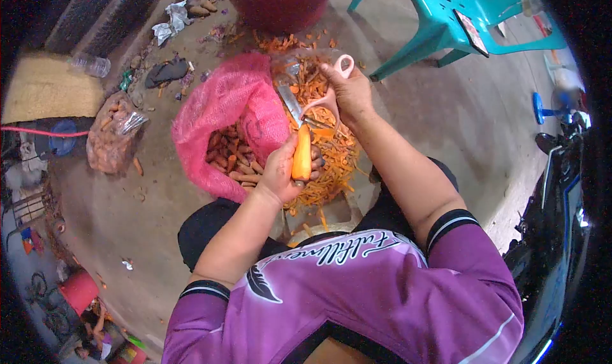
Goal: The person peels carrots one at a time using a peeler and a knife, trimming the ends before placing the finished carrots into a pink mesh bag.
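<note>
A peeled orange carrot (301, 153) is wrapped in the fingers of my left hand (278, 173), its length pointing away from me. My right hand (350, 93) grips a pale pink peeler (328, 102) with a looped handle end. The peeler's head is close to the far tip of the carrot. Just left of it shows a flat metal blade (290, 102), its lower end near the carrot tip. Carrot peelings (335, 163) are heaped below and around both hands. Beside my left hand, an open pink mesh sack (213, 118) holds unpeeled carrots (233, 153).
A large dark red tub (277, 4) stands beyond the peelings. To the right is a teal plastic chair (440, 23) with a flat item on it. A clear bag of carrots (115, 134) rests on the floor at left. A motorcycle (554, 198) stands at far right.
</note>
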The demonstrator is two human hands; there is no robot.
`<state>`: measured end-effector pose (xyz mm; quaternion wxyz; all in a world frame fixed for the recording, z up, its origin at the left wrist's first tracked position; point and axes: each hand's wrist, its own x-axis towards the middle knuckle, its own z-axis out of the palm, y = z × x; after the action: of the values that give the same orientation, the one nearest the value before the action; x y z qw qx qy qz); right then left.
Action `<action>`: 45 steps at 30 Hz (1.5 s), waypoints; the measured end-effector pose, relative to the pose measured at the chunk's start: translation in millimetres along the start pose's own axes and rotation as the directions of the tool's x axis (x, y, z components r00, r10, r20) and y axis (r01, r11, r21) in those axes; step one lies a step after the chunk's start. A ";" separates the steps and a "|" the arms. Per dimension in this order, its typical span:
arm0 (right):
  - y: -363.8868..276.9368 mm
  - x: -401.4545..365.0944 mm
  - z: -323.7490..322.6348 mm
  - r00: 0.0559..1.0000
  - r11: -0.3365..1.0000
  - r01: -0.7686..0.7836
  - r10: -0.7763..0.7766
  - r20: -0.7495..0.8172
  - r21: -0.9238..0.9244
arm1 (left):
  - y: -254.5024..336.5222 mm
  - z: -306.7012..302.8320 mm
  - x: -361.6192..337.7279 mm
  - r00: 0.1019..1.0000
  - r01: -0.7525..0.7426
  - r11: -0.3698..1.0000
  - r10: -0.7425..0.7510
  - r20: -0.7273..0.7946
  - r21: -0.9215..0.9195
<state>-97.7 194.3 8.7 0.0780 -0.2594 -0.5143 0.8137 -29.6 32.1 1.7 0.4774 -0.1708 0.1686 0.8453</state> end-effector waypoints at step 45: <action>-29.9 -9.1 0.1 0.941 0.959 -0.267 0.282 0.190 -0.101 | 10.3 21.8 -11.9 0.785 -0.188 -0.239 0.546 0.292 0.953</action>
<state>-94.1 204.3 38.0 -0.0983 -0.2470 -0.5080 0.8193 -35.6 27.9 27.7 0.1352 0.1905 0.8263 0.5125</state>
